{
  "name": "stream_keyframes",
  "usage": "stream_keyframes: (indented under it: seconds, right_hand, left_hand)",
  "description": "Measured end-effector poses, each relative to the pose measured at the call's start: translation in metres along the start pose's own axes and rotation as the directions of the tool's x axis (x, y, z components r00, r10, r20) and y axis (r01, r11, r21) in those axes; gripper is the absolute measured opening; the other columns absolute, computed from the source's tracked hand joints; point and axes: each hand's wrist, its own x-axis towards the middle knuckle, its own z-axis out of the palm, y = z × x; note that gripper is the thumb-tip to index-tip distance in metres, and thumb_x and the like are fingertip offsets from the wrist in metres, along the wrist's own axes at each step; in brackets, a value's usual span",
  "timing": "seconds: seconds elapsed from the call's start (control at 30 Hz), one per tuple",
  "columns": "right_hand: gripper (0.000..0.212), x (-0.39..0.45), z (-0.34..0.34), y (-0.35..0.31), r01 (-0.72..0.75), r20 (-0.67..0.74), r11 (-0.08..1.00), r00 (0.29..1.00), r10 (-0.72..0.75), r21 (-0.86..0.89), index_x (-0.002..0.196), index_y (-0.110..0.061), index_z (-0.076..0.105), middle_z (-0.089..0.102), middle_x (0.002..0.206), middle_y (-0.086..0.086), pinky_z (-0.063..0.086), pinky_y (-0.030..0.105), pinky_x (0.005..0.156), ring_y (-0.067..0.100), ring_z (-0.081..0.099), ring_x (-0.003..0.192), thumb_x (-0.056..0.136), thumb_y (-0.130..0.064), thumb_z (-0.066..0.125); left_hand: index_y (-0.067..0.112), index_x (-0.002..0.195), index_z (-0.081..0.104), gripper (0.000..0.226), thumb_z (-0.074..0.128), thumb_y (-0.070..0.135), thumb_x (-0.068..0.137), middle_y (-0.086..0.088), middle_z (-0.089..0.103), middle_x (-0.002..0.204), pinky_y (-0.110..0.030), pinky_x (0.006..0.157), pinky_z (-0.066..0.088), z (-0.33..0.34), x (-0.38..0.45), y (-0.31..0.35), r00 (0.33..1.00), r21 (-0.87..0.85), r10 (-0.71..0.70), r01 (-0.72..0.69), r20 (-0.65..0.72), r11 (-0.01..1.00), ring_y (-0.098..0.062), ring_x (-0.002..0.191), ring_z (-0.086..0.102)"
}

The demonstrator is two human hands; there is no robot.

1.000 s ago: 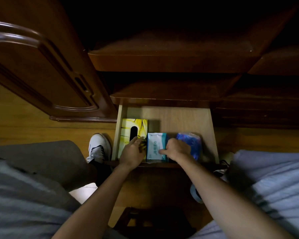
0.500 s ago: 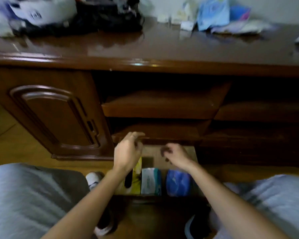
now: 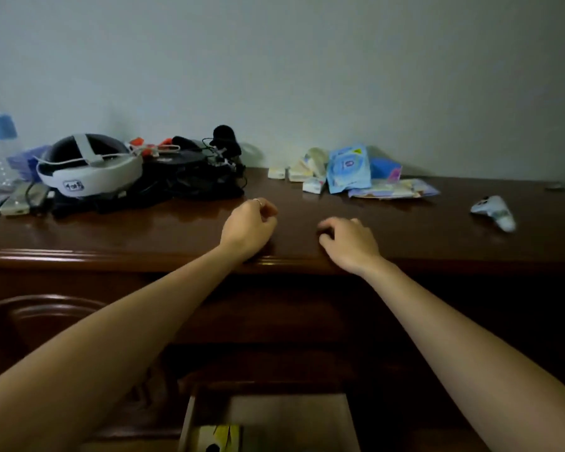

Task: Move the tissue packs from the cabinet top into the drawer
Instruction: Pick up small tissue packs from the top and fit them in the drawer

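Both hands are empty — the left hand (image 3: 249, 226) and right hand (image 3: 349, 240) hang loosely curled over the front edge of the counter (image 3: 144, 230), going for more. Tissue packs (image 3: 349, 169) lie in a pile near the wall, past the right hand. Bare wood lies between, so the reach looks easy. Next — grab a pack and bring it down to the open drawer (image 3: 307, 415) below.

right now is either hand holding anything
Nothing is held: the left hand and right hand hover with loosely curled fingers over the dark glossy wooden cabinet top.
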Motion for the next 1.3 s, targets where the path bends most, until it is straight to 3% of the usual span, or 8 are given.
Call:
stream_keyframes:
  seconds: [0.13, 0.4, 0.6, 0.73, 0.87, 1.07, 1.17, 1.3]
  right_hand:
    - [0.015, 0.053, -0.006, 0.009, -0.018, 0.042, 1.0, 0.999, 0.017, 0.017, 0.103, -0.043, 0.068, 0.07, 0.104, -0.018, 0.051, 0.033, 0.072, 0.01, 0.065, 0.096, 0.091, -0.044, 0.059]
    - [0.049, 0.208, 0.025, 0.01, 0.034, 0.026, 0.993, 0.999, -0.037, 0.114, 0.148, -0.027, 0.043, 0.051, 0.144, 0.005, 0.044, 0.044, 0.104, 0.026, 0.047, 0.133, 0.099, -0.028, 0.05]
    - [0.059, 0.299, 0.055, 0.041, -0.036, 0.087, 0.992, 0.995, 0.046, -0.118, 0.151, -0.02, 0.034, 0.044, 0.153, 0.01, 0.042, 0.047, 0.105, 0.034, 0.046, 0.135, 0.097, -0.04, 0.044]
    - [0.071, 0.325, 0.068, 0.059, -0.067, 0.034, 0.987, 0.997, 0.073, -0.147, 0.157, -0.025, 0.02, 0.031, 0.162, 0.004, 0.038, 0.049, 0.108, 0.034, 0.039, 0.142, 0.094, -0.045, 0.044]
    - [0.071, 0.337, 0.068, 0.059, -0.06, 0.124, 0.978, 0.989, 0.086, -0.198, 0.16, -0.039, 0.0, 0.009, 0.169, -0.006, 0.032, 0.053, 0.113, 0.038, 0.031, 0.146, 0.097, -0.042, 0.034]
    - [0.059, 0.317, 0.053, 0.054, 0.06, 0.25, 0.944, 0.968, 0.025, -0.325, 0.155, -0.048, 0.023, 0.011, 0.169, -0.004, 0.032, 0.052, 0.114, 0.038, 0.029, 0.146, 0.099, -0.031, 0.032]
    - [0.055, 0.285, 0.045, 0.051, 0.141, 0.299, 0.928, 0.954, -0.033, -0.346, 0.148, -0.047, 0.038, 0.032, 0.161, 0.001, 0.038, 0.053, 0.105, 0.038, 0.036, 0.138, 0.098, -0.026, 0.033]
    - [0.055, 0.231, 0.031, 0.05, 0.126, 0.265, 0.972, 0.962, -0.07, -0.199, 0.145, -0.049, 0.043, 0.047, 0.153, 0.002, 0.04, 0.048, 0.103, 0.03, 0.04, 0.135, 0.096, -0.027, 0.038]
  left_hand:
    - [0.021, 0.12, 0.063, 0.027, 0.063, 0.023, 0.093, -0.002, 0.061, 0.115, -0.032, 0.084, 0.051, 0.029, 0.073, -0.008, 0.999, 0.072, -0.005, 0.001, 0.048, 0.997, -0.018, 0.1, 0.062]
    - [0.021, 0.136, 0.061, 0.048, 0.047, 0.004, 0.093, -0.011, 0.054, 0.145, -0.04, 0.113, 0.034, 0.083, 0.24, -0.039, 0.998, 0.072, 0.031, -0.035, 0.058, 0.997, -0.031, 0.137, 0.042]
    - [0.037, 0.152, 0.037, 0.055, 0.036, 0.051, 0.1, 0.001, 0.027, 0.165, -0.051, 0.122, 0.015, 0.143, 0.327, -0.073, 0.947, 0.299, -0.028, -0.073, 0.32, 0.952, -0.028, 0.152, 0.017]
    - [0.04, 0.15, 0.035, 0.086, 0.012, 0.077, 0.076, 0.005, 0.029, 0.162, -0.06, 0.113, 0.023, 0.165, 0.337, -0.082, 0.903, 0.417, 0.0, -0.198, 0.43, 0.887, -0.029, 0.148, 0.019]
    - [0.028, 0.139, 0.049, 0.089, 0.018, 0.076, 0.072, 0.002, 0.046, 0.148, -0.054, 0.11, 0.032, 0.161, 0.332, -0.079, 0.931, 0.317, 0.041, -0.164, 0.362, 0.934, -0.023, 0.141, 0.031]
    - [0.022, 0.132, 0.048, 0.075, 0.034, 0.077, 0.082, -0.008, 0.054, 0.14, -0.048, 0.098, 0.038, 0.13, 0.295, -0.077, 0.939, 0.344, 0.001, -0.126, 0.343, 0.931, -0.028, 0.132, 0.047]
    - [0.021, 0.128, 0.047, 0.071, 0.036, 0.077, 0.085, -0.007, 0.055, 0.136, -0.046, 0.091, 0.039, 0.105, 0.263, -0.072, 0.929, 0.374, 0.007, -0.156, 0.369, 0.914, -0.027, 0.127, 0.05]
    - [0.025, 0.118, 0.048, 0.071, 0.035, 0.082, 0.079, -0.002, 0.056, 0.129, -0.045, 0.086, 0.044, 0.067, 0.198, -0.059, 0.924, 0.381, 0.005, -0.162, 0.382, 0.91, -0.02, 0.111, 0.053]
